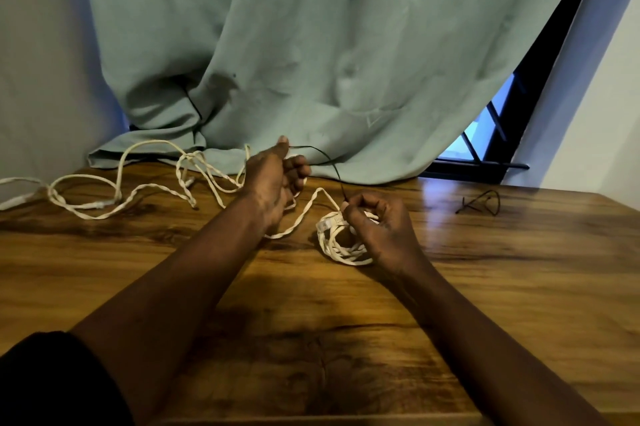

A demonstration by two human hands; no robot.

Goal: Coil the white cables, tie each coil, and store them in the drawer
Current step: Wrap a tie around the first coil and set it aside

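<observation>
A long, loose white twisted cable [52, 195] lies on the left of the brown wooden bench [311, 339]. My left hand [273, 179] pinches one end of a thin black tie wire [332, 162]. My right hand [381, 228] grips the small round coil of white cable [341, 249] on the bench and the wire's other end.

My right hand [377, 224] is gripping the white coil [341, 249] on the wooden table [519, 269] and pinching one end of a thin black tie [329, 157]. My left hand [273, 179], raised, is pinching the other end. To the left, loose white cable [114, 183] is lying tangled. To the right, a second tie [483, 204] is lying apart.
</observation>
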